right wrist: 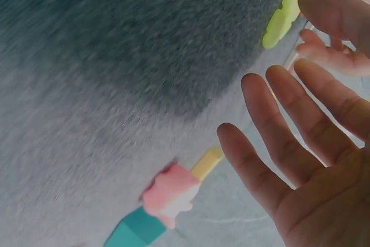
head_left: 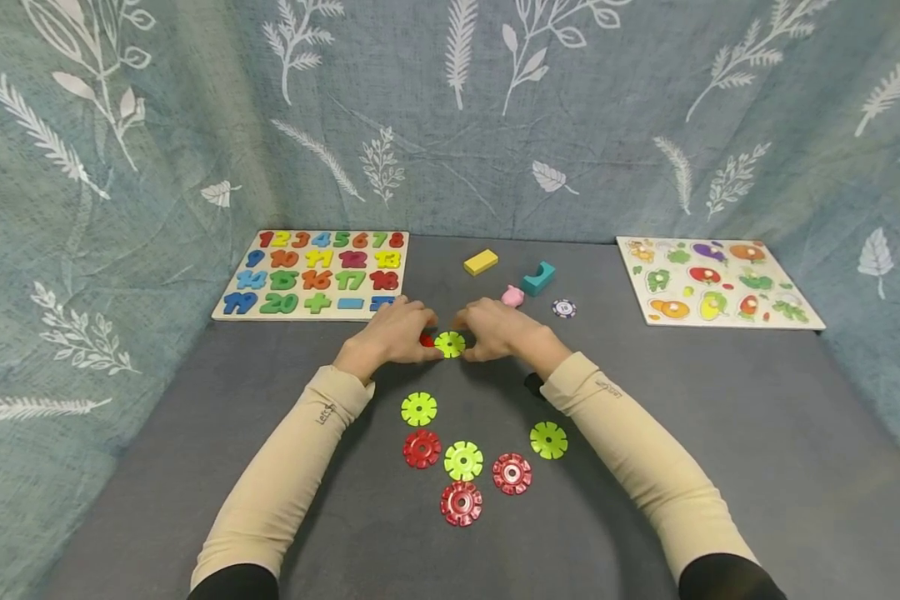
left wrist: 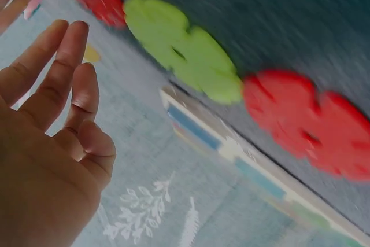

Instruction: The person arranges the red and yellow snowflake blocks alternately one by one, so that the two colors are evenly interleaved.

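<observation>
- Loose discs (head_left: pixel 461 511), red and green with notched rims, lie nearest the body; best left alone while the row between the hands gets attention.
- Left hand (head_left: pixel 396 329): fingers loosely bent and apart, beside the row rather than wrapped round it; whether its thumb bears on a disc cannot be told. It would serve well as a steady stop.
- Right hand (head_left: pixel 498 325): fingers spread, thumb tip at the edge of the green disc (head_left: pixel 453 344). A light, level nudge should work better than a hard pinch.
- That green disc sits between the hands, with a red disc (head_left: pixel 426 340) beside it. Notches want lining up before any pressure, as thin rims could slip past each other.
- Number board (head_left: pixel 334 293), just beyond the left hand: avoid bumping it.
- Pink toy (head_left: pixel 512 296), just past the right hand: keep knuckles clear.
</observation>
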`<control>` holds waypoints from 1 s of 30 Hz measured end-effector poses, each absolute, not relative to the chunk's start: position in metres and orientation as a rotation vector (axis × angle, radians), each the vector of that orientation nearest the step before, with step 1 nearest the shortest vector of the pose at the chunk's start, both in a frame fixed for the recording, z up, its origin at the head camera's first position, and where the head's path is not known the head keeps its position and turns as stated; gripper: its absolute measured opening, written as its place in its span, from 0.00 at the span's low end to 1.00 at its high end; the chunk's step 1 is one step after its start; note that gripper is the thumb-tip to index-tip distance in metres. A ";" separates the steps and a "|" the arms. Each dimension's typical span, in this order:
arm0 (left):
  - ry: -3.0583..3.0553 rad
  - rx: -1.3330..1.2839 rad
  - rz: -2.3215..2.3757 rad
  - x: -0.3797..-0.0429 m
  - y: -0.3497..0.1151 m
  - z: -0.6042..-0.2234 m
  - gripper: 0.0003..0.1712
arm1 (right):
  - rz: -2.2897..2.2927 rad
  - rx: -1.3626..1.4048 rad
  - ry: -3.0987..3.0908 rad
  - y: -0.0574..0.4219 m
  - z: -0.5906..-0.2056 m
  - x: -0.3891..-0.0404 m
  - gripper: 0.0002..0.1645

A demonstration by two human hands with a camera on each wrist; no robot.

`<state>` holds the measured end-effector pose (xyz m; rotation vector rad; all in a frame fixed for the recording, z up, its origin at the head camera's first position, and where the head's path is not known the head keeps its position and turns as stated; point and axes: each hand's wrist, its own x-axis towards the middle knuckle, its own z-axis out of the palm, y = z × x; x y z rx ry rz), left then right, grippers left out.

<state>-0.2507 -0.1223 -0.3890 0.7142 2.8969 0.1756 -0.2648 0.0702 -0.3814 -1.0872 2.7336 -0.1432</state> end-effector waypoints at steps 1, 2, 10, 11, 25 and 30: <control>2.894 0.728 0.177 -0.251 -0.120 -0.390 0.32 | -0.147 -1.091 2.735 0.072 -0.382 -0.264 0.29; 2.892 0.743 0.178 -0.251 -0.118 -0.391 0.32 | -0.147 -1.091 2.734 0.074 -0.381 -0.264 0.29; 2.879 0.792 0.190 -0.252 -0.106 -0.397 0.28 | -0.188 -0.981 2.736 0.093 -0.378 -0.256 0.35; 2.877 0.793 0.188 -0.253 -0.106 -0.398 0.28 | -0.202 -0.971 2.735 0.096 -0.377 -0.255 0.35; 2.851 0.789 0.205 -0.254 -0.103 -0.396 0.27 | -0.212 -1.045 2.643 0.132 -0.369 -0.225 0.30; 2.847 0.796 0.200 -0.253 -0.103 -0.396 0.28 | -0.199 -1.099 2.621 0.145 -0.371 -0.208 0.26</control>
